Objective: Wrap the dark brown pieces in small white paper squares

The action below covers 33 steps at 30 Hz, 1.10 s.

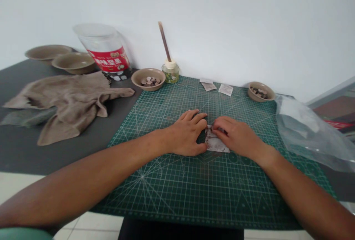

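Note:
A small whitish paper piece with brown smudges (217, 144) lies flat on the green cutting mat (172, 181), between my two hands. My left hand (190, 132) rests at its left side, thumb at the lower left corner and index finger near the upper left, with a gap between them. Over the paper's upper part, my right hand (238, 136) has thumb and fingertips drawn together in a pinch. Whatever is between those fingertips is hidden. Further back on the mat lie similar pale squares, one apart (226, 89) and two overlapping (208, 85).
Bowls with small round pieces stand at the mat's back left (148, 80) and back right (260, 92). Between them is a reed diffuser (170, 71). A brown cloth (69, 99), clear jar (108, 53) and two bowls (73, 63) sit left; a plastic bag (310, 132) lies right.

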Each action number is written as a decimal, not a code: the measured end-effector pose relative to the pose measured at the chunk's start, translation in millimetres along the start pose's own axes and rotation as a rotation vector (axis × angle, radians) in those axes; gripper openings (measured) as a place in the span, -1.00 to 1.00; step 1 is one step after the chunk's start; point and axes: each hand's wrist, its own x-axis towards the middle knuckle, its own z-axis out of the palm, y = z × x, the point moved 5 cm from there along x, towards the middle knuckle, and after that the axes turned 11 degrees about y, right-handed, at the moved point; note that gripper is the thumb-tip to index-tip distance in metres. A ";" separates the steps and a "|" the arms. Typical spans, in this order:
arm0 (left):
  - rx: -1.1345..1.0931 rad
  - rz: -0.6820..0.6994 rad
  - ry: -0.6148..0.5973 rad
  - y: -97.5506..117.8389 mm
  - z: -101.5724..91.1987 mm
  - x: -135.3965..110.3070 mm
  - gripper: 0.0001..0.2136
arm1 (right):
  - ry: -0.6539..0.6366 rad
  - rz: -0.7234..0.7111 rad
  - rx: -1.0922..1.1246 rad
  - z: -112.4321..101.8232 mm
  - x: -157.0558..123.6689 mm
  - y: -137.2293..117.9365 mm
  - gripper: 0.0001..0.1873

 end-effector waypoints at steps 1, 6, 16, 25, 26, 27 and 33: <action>-0.004 -0.005 -0.004 0.0 0.1 -0.1 -0.48 | -0.028 0.002 0.021 -1.7 -0.6 2.3 -0.93; -0.018 -0.002 0.007 0.4 0.5 -0.5 -0.49 | -0.183 -0.090 0.185 0.1 -10.2 -9.3 -0.93; -0.023 -0.002 0.012 0.4 0.1 0.0 -0.51 | -0.205 -0.076 0.161 -3.6 -2.6 -1.1 -0.93; -0.024 -0.009 0.005 -1.1 1.4 0.4 -0.52 | -0.088 -0.041 0.087 0.1 -1.8 0.5 -0.91; -0.023 -0.004 0.000 -0.9 1.4 0.4 -0.52 | -0.121 -0.061 0.117 1.0 -2.7 -0.3 -0.91; -0.021 0.000 -0.004 -0.5 1.3 0.3 -0.51 | -0.151 -0.087 0.144 2.1 -3.9 -2.3 -0.90; -0.016 -0.005 0.006 -0.7 0.3 -0.4 -0.50 | -0.032 -0.027 0.034 -3.8 -2.4 2.6 -0.89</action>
